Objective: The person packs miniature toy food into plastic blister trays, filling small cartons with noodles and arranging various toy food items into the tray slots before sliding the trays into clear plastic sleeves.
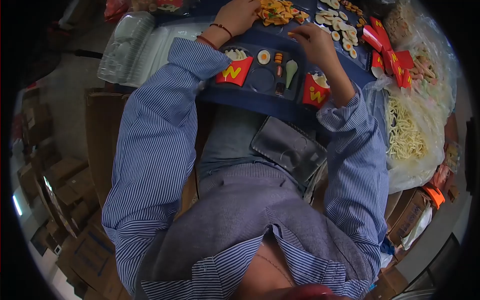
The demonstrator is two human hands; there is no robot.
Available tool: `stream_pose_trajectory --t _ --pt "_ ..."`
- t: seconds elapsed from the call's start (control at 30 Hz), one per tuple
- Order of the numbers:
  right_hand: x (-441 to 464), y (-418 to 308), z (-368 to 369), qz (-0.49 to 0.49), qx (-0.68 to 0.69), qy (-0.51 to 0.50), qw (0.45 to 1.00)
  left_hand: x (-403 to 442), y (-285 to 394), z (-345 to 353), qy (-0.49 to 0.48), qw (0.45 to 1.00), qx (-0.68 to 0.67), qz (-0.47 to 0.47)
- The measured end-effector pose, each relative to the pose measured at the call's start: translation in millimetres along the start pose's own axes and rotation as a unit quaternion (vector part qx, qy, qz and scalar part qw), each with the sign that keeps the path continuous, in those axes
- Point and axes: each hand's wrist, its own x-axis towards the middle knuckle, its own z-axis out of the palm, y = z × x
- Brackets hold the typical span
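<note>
Apparently we are picking out loose pieces: our right hand [317,44] has its fingers pinched on a small orange piece [290,34], at one o'clock from the compartment tray [261,80]. Our left hand [239,21] is beside the orange pile [277,12] at twelve; we cannot tell whether its fingers grip anything. Next, we judge, calls for a light, careful release.

left hand [237,19]: clipped by top edge | piece [290,34] in right hand [320,42]: too small to identify
</note>
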Motion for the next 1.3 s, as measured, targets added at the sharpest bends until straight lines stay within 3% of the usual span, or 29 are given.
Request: stream_pose_trajectory --t 0.07,0.13,0.17,0.2,0.27,0.43,0.53,0.63,0.7,0.77,0.9,1.0,1.07,1.23,1.3 --pt "-20.1 -19.5 -3.7 -0.015 0.074 0.001 0.997 1.3 3.5 1.2 -0.003 1.0 -0.006 0.003" --pt "-35.3 -47.1 -5.5 0.028 0.185 -0.072 0.98 5.1 8.5 2.3 -0.006 1.0 -0.011 0.003" --pt "-38.0 -61.2 -14.7 0.07 0.219 -0.162 0.96 7.8 12.3 4.0 -0.005 1.0 -0.013 0.001" --pt "-40.1 -66.6 -12.5 0.07 0.219 -0.164 0.959 10.4 15.1 5.1 -0.005 1.0 -0.017 -0.003" --pt "-44.5 -73.2 -5.9 -0.027 0.181 -0.242 0.953 13.9 18.8 6.2 -0.001 0.999 -0.031 -0.014" --pt "-54.0 -76.1 22.7 -0.139 0.081 -0.177 0.971 -12.1 31.1 -20.0 0.045 0.989 -0.137 -0.014" --pt "-56.6 -78.8 21.7 -0.082 0.105 -0.18 0.975 -65.9 50.9 -49.7 -0.035 0.968 -0.246 -0.048" --pt "-62.4 -71.8 25.3 -0.153 0.061 -0.12 0.979 -118.7 68.5 -63.5 -0.113 0.948 -0.287 -0.075" --pt "-65.7 -73.2 24.3 -0.142 0.067 -0.127 0.979 -132.5 69.9 -59.2 -0.118 0.952 -0.276 -0.06" --pt "-68.1 -74.6 24.9 -0.161 0.057 -0.106 0.98 -136.4 68.3 -53.2 -0.06 0.964 -0.255 0.039" --pt "-77.8 -81.8 24.0 -0.159 0.003 -0.016 0.987 -140.3 69.0 -50.5 -0.068 0.966 -0.241 0.072" --pt "-81.5 -82.0 28.5 -0.158 -0.032 -0.009 0.987 -145.8 66.9 -48.5 -0.059 0.967 -0.21 0.129" --pt "-80.3 -81.9 27.2 -0.162 -0.024 -0.019 0.986 -147.4 67.2 -46.1 -0.019 0.969 -0.143 0.198" --pt "-74.2 -77.3 23.2 -0.163 -0.004 -0.047 0.985 -149.8 65.6 -51.9 -0.047 0.966 -0.114 0.226" --pt "-58.9 -69.9 13.5 -0.181 0.046 -0.103 0.977 -151.2 66.5 -53.6 -0.042 0.965 -0.097 0.239"
